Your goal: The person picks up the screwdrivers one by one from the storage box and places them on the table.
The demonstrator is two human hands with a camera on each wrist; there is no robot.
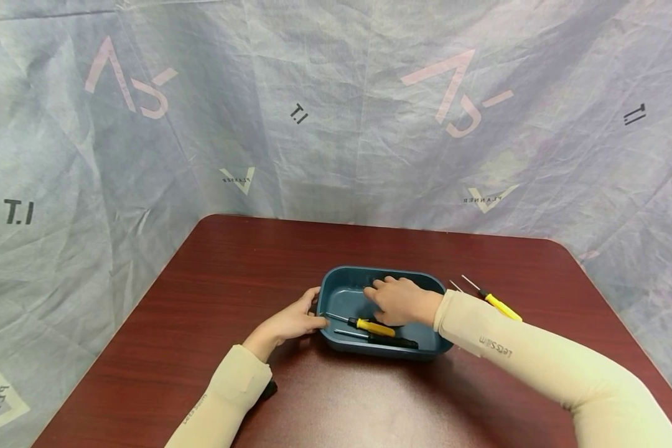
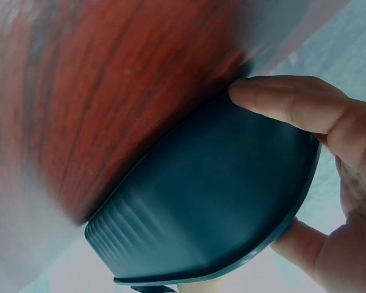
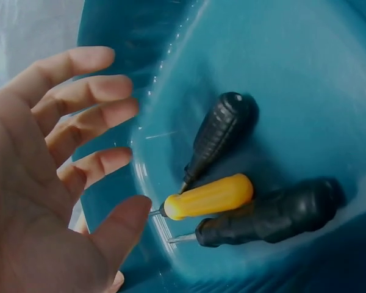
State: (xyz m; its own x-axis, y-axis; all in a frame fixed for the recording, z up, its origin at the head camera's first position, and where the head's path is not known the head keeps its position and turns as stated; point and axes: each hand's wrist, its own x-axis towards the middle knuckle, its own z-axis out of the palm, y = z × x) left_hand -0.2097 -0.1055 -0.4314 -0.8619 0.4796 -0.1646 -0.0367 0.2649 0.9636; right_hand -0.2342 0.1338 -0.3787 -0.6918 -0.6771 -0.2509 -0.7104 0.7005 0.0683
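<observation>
A dark teal plastic bin (image 1: 344, 343) stands on the table. My left hand (image 1: 294, 318) grips its left end, with the fingers on the outer wall (image 2: 213, 177) and the thumb at the rim. Inside the bin hovers my right hand (image 1: 400, 302), fingers spread and slightly bent, holding nothing. Three screwdrivers lie on the bin's floor in the right wrist view: a yellow-handled screwdriver (image 3: 210, 196), a thick black-handled screwdriver (image 3: 271, 210) beside it, and a slimmer black-handled screwdriver (image 3: 224, 128) set at an angle. The right hand hides part of the bin in the head view.
Right of the bin, a yellow-handled screwdriver (image 1: 501, 305) lies on the red-brown table (image 1: 246, 261). Next to it a thin metal shaft (image 1: 455, 285) shows, the remainder hidden by the right sleeve. A small black object (image 1: 269, 390) peeks out beside the left sleeve. Grey printed sheeting hangs behind.
</observation>
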